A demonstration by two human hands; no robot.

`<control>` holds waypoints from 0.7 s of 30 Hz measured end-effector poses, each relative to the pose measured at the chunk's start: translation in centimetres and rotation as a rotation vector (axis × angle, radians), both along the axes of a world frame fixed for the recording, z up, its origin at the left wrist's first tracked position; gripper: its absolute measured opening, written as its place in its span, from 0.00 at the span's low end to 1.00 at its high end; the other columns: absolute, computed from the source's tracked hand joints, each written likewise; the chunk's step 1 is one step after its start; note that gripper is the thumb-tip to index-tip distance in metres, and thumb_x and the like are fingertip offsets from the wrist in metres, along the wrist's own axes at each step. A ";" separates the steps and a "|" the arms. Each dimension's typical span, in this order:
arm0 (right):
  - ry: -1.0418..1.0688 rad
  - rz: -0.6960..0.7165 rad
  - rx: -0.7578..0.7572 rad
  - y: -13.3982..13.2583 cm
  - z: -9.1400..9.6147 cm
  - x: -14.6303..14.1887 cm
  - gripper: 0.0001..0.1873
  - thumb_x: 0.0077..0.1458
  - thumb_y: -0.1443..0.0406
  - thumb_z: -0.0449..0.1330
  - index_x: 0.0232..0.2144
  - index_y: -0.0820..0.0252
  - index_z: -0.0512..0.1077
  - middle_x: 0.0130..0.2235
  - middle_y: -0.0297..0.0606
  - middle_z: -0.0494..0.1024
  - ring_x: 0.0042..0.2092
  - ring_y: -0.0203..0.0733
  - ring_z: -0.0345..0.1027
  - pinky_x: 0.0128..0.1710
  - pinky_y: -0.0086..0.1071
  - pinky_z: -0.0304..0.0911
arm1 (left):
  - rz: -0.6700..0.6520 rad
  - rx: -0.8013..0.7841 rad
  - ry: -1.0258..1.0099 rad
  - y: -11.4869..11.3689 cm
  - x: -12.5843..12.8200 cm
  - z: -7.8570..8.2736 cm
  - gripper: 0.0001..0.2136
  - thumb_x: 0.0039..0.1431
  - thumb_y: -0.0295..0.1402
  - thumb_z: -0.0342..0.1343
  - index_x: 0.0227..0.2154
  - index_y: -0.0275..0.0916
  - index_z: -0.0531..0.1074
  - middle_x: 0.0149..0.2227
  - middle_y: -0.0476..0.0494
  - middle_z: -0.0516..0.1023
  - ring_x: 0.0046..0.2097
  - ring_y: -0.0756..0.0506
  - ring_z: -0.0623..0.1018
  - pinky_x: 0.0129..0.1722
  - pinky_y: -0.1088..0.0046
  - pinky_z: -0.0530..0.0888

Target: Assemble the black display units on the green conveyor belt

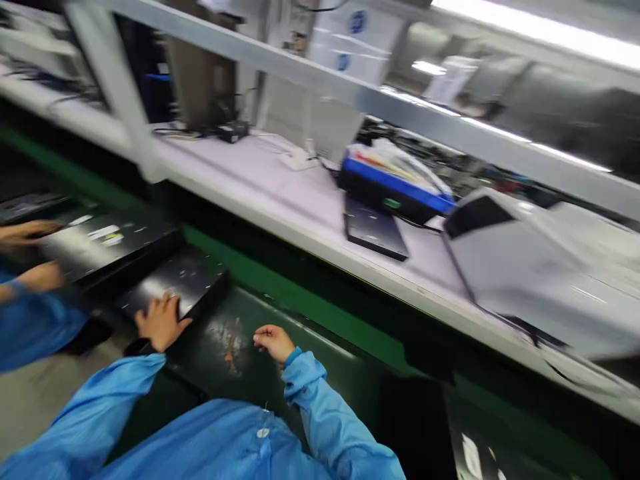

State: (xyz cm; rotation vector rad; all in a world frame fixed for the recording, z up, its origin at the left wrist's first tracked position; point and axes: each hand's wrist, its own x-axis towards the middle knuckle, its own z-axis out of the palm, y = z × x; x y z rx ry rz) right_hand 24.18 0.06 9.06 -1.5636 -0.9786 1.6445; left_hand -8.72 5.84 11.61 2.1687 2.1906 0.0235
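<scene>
My left hand point(161, 325) lies with spread fingers on the near edge of a flat black metal casing point(183, 277), which shows small pale marks. A dark band is around that wrist. My right hand point(274, 342) hovers over a dark green-black board point(310, 353), thumb and fingers pinched together. Whatever may be between those fingertips is hidden or too small to name. The board's surface between my hands has a scuffed, brownish worn patch point(230, 353).
At the left, a co-worker's hands point(43, 277) rest by another black casing point(107, 243) with labels. Beyond runs a white shelf point(310, 213) holding a blue-and-black bin point(395, 187), a flat black box point(375, 227) and cables. A metal rail point(300, 60) crosses above. A labelled dark unit point(473, 457) sits lower right.
</scene>
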 end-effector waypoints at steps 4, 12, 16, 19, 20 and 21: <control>0.094 0.148 -0.134 5.2 -1.3 -9.1 0.17 0.46 0.58 0.75 0.31 0.61 0.74 0.28 0.32 0.75 0.31 0.36 0.71 0.30 0.29 0.63 | 0.087 -0.041 -0.034 -1.1 -0.9 -1.6 0.31 0.65 0.41 0.55 0.69 0.40 0.62 0.74 0.30 0.57 0.74 0.26 0.52 0.66 0.35 0.54; 0.456 -0.097 -0.267 7.8 -3.1 -20.4 0.16 0.46 0.62 0.72 0.37 0.61 0.75 0.31 0.35 0.80 0.33 0.43 0.75 0.34 0.35 0.71 | 0.045 -0.053 -0.190 -6.2 2.3 -1.6 0.24 0.63 0.39 0.58 0.62 0.45 0.72 0.72 0.37 0.62 0.74 0.25 0.54 0.65 0.38 0.55; 0.485 -0.237 -0.101 6.5 -1.8 -18.0 0.21 0.37 0.63 0.71 0.38 0.61 0.77 0.34 0.38 0.83 0.36 0.49 0.78 0.37 0.38 0.73 | 0.144 -0.051 -0.427 -7.6 3.8 0.6 0.14 0.62 0.38 0.58 0.49 0.44 0.76 0.62 0.40 0.76 0.70 0.32 0.63 0.63 0.47 0.61; 0.424 -0.251 0.036 3.6 0.3 -11.1 0.24 0.35 0.60 0.72 0.38 0.61 0.80 0.38 0.42 0.85 0.40 0.53 0.80 0.40 0.40 0.74 | 0.179 -0.025 -0.650 -8.1 5.7 2.4 0.07 0.60 0.36 0.58 0.40 0.44 0.75 0.53 0.44 0.80 0.61 0.38 0.72 0.58 0.56 0.66; 0.346 -0.250 0.048 2.5 1.0 -8.1 0.24 0.35 0.59 0.72 0.38 0.61 0.80 0.37 0.42 0.85 0.41 0.55 0.80 0.40 0.40 0.74 | 0.181 -0.025 -0.709 -8.2 6.5 2.7 0.06 0.59 0.35 0.58 0.38 0.44 0.75 0.51 0.45 0.80 0.58 0.39 0.74 0.55 0.59 0.67; 0.267 -0.239 0.057 1.6 1.6 -5.0 0.23 0.37 0.57 0.72 0.38 0.60 0.81 0.36 0.42 0.85 0.42 0.56 0.81 0.41 0.41 0.75 | 0.183 -0.036 -0.758 -8.2 7.5 3.0 0.06 0.57 0.34 0.58 0.38 0.44 0.75 0.49 0.45 0.80 0.56 0.40 0.74 0.54 0.60 0.67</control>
